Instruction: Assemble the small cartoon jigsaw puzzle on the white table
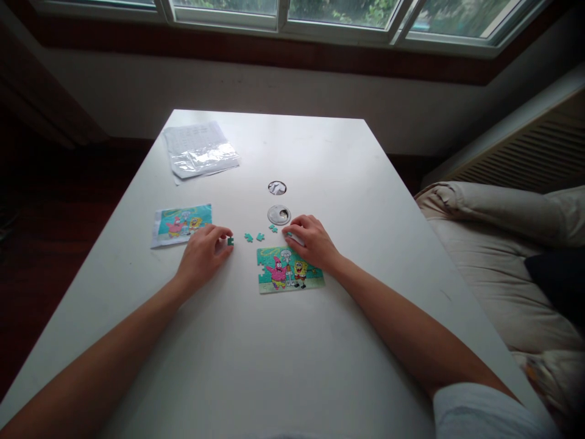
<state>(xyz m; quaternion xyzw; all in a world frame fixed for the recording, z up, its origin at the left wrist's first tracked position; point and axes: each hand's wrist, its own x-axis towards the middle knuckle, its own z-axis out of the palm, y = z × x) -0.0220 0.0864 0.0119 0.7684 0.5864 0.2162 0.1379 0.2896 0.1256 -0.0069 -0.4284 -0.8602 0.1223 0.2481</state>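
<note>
Presently, left hand [202, 253]: at nine o'clock from the puzzle [289, 272], fingers pinching a dark teal piece [231, 241]; a slack pinch could drop it.
Right hand [313, 241]: at one o'clock, fingers curled by a small teal shape [289, 234]; whether they grip it, I cannot tell.
Puzzle: mid-bench [256, 360], notched along its nine o'clock edge; the wrist overlapping its two o'clock corner might drag it apart.
Loose pieces [248, 237]: at ten to eleven o'clock; a careless sweep could scatter them.
</note>
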